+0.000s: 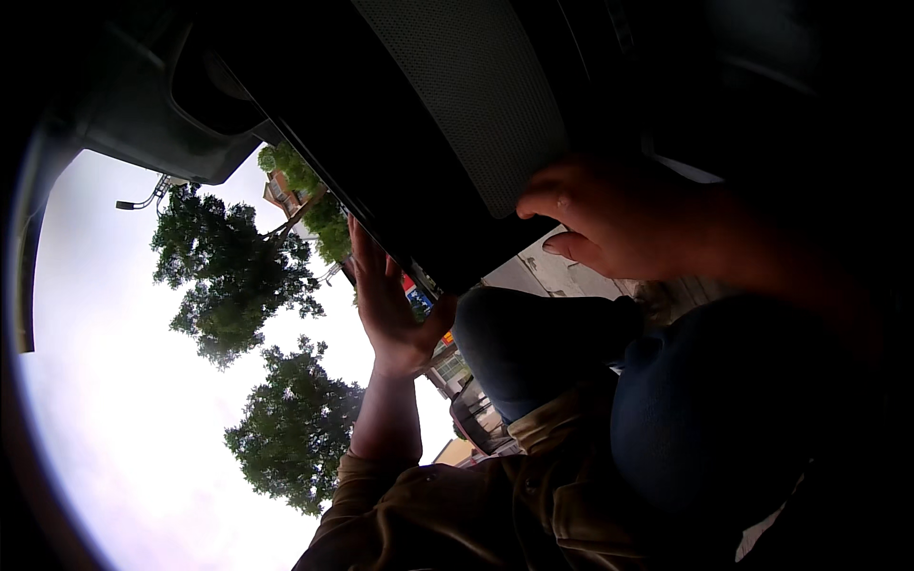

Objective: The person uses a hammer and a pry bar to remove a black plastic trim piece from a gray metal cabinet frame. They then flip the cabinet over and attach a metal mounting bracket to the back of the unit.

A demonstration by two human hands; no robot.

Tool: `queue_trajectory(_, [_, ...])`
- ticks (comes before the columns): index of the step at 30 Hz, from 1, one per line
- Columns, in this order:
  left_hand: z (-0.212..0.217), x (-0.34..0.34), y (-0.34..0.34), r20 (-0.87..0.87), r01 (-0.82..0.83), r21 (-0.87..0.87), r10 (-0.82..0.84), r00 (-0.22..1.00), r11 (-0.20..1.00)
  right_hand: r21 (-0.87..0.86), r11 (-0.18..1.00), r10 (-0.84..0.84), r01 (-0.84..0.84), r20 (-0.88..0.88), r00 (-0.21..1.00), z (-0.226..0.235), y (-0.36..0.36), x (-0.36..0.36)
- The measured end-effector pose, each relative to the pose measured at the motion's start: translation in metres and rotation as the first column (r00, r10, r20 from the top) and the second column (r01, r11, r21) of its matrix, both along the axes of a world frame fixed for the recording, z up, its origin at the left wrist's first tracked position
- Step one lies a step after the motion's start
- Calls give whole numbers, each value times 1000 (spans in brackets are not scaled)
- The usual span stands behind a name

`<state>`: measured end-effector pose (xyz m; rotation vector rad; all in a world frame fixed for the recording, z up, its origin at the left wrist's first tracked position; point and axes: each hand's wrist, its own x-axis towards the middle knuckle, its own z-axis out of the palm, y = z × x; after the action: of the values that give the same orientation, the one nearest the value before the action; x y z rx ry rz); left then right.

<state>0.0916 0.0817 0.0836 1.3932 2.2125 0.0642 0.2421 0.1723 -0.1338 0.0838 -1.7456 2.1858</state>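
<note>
A long dark panel (pixel 381 124) slants down from the top of the head view toward my knees; a strip of grey perforated mesh (pixel 466 86) runs along it. My left hand (pixel 390 319) is at its lower left edge, fingers stretched along that side and partly hidden, thumb by the bottom corner; it appears to hold the panel there. My right hand (pixel 619 214) lies by the lower right end of the mesh. Its index finger is bent toward the panel and the thumb stands apart, with nothing visible between them. Deep shadow hides its other fingers.
My bent knees (pixel 533 347) are close below the panel. A dark grey moulded part (pixel 143 114) fills the upper left. Beyond the left edge are trees (pixel 228 266), a street lamp (pixel 143 202) and bright sky. Paving (pixel 562 274) shows below my right hand.
</note>
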Motion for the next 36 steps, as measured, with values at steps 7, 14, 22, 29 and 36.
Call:
queue_trajectory(7, [0,-2,0,-26,42,-24,-43,999,999,86,996,-36,30,66,997,-7,2,8])
queue_trajectory(14, [-1,3,-4,-90,81,-26,-83,992,996,144,980,-152,136,110,982,-9,-8,18])
queue_trajectory(22, [-7,-12,-12,-130,314,111,-300,945,943,250,961,-195,122,290,937,14,4,26])
queue_trajectory(29, [-6,-65,-20,-9,414,282,-429,903,866,602,772,-475,206,329,816,101,-4,33])
queue_trajectory(36, [-42,-127,-27,878,17,108,-103,468,994,581,769,-599,265,512,615,171,-63,-24])
